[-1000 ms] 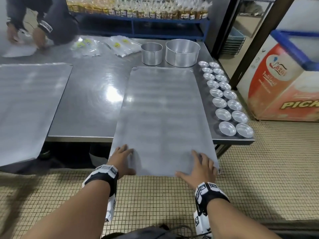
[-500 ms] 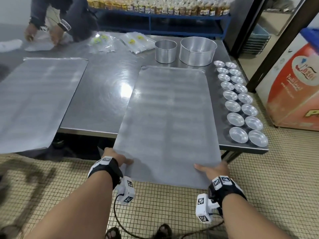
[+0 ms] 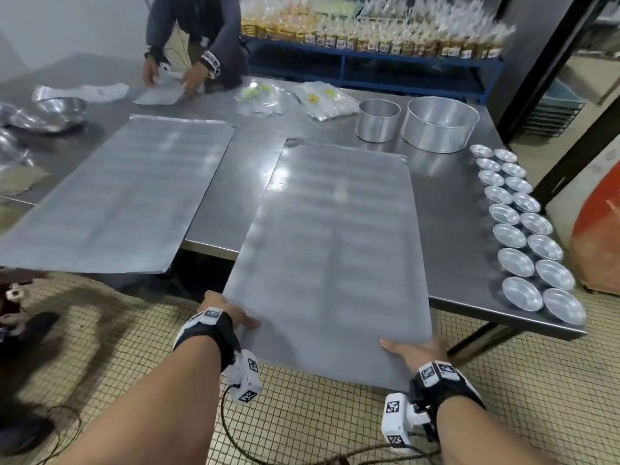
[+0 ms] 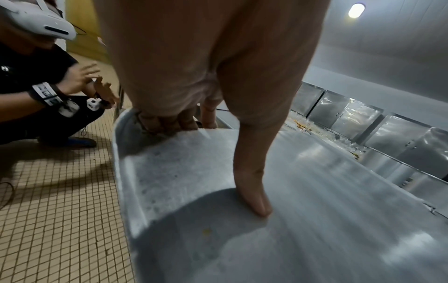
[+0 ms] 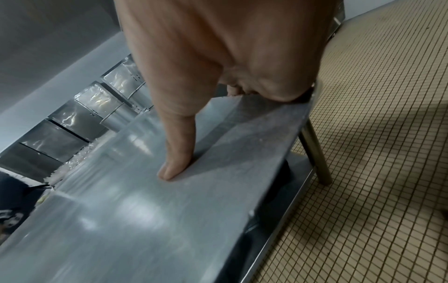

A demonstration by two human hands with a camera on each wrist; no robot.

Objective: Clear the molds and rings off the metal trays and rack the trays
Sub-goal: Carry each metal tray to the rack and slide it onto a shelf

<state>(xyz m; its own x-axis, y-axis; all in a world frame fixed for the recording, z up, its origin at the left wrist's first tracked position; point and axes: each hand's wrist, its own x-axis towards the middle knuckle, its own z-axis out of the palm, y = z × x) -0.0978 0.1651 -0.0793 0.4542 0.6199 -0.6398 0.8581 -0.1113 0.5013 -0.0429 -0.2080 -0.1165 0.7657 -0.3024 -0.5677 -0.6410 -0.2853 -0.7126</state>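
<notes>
A large flat metal tray (image 3: 332,250) hangs half off the near edge of the steel table (image 3: 463,229). My left hand (image 3: 231,313) grips its near left corner, thumb on top (image 4: 254,201), fingers curled under the rim. My right hand (image 3: 412,350) grips the near right corner the same way, its thumb (image 5: 174,162) pressed on the tray's top. A second bare tray (image 3: 120,196) overhangs the table at the left. Two tall metal rings (image 3: 377,120) (image 3: 439,124) stand at the back. Several small round molds (image 3: 523,229) sit in two rows along the table's right edge.
Another person (image 3: 194,38) handles plastic bags across the table. Metal bowls (image 3: 60,110) lie at far left. Packets (image 3: 322,100) lie mid-back, before a blue shelf (image 3: 369,58) of bagged goods. Stacked trays (image 3: 557,109) stand at back right. A table leg (image 5: 315,149) rises under the right corner.
Both hands went from lying flat on the tray's near edge to gripping its corners. The tray has slid toward me, further off the table, and my view has pulled back.
</notes>
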